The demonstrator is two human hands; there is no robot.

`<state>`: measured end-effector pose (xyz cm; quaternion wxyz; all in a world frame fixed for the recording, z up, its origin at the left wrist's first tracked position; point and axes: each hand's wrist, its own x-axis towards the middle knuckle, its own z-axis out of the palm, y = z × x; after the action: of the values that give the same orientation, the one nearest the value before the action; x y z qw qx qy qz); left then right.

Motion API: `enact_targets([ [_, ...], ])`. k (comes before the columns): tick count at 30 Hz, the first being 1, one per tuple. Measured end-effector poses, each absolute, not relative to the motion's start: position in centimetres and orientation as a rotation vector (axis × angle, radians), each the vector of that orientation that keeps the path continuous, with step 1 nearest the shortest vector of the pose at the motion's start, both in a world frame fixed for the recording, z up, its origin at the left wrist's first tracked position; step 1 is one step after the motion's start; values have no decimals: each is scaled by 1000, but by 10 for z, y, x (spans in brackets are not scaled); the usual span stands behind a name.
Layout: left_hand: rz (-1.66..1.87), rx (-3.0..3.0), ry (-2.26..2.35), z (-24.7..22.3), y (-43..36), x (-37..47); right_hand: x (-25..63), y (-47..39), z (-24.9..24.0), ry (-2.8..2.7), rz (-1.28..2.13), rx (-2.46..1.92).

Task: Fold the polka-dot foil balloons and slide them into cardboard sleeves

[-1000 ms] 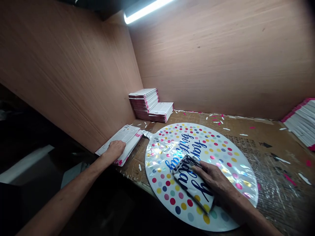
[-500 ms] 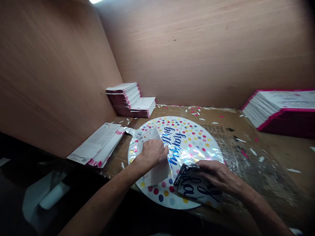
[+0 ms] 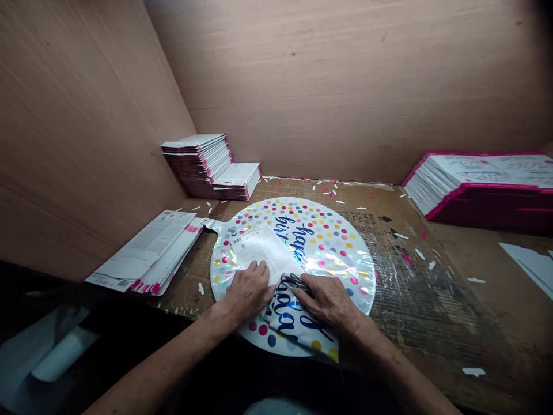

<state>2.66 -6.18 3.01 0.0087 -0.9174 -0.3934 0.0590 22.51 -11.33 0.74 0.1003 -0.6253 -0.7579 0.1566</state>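
Observation:
A round foil balloon [image 3: 341, 248] with coloured dots and blue lettering lies flat on the cardboard. On its left part rests a white printed card [image 3: 259, 248]. My left hand [image 3: 250, 291] is closed at the card's near end, its thumb beside the folded foil. My right hand [image 3: 330, 300] grips a folded foil piece [image 3: 287, 314] with blue letters and a few dots, over the near part of the balloon. The folded foil's left edge meets the card between my hands.
Stacked pink-edged cards [image 3: 237, 176] stand at the back left. Nearer lies a fanned pile of printed cards [image 3: 147, 248]. A pink-edged stack [image 3: 488, 178] is at the right. Paper scraps dot the cardboard [image 3: 415, 311]. Wooden panels rise behind and at left.
My right hand has moved left with the folded foil, bringing it against the card. My left hand has shifted to the card's near end, and the card lies flatter. The view has shifted slightly.

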Motion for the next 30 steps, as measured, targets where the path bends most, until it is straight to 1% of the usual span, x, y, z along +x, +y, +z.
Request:
enact_targets([
  [4,374,-2810,-1124,32,-59,37,226,-114,15,-2255,493,-1868],
  [10,278,-2818,-1035,38,-49,28,214,-105,20,-2041,345,-2038],
  [13,212,-2804,-994,43,-47,22,213,-97,20,-2010,401,-2107],
  [17,-4,-2751,-776,49,-45,18,215,-83,25,-1961,506,-2134],
  [22,-200,-2679,-685,48,-46,14,215,-81,19,-1877,377,-2092],
  [26,-270,-2835,-624,38,-49,11,222,-89,11,-1944,380,-1984],
  [28,-443,-2927,-693,33,-52,12,226,-93,10,-1928,370,-1943],
  [30,-814,-2886,-1004,29,-57,15,228,-96,11,-1834,342,-1931],
])
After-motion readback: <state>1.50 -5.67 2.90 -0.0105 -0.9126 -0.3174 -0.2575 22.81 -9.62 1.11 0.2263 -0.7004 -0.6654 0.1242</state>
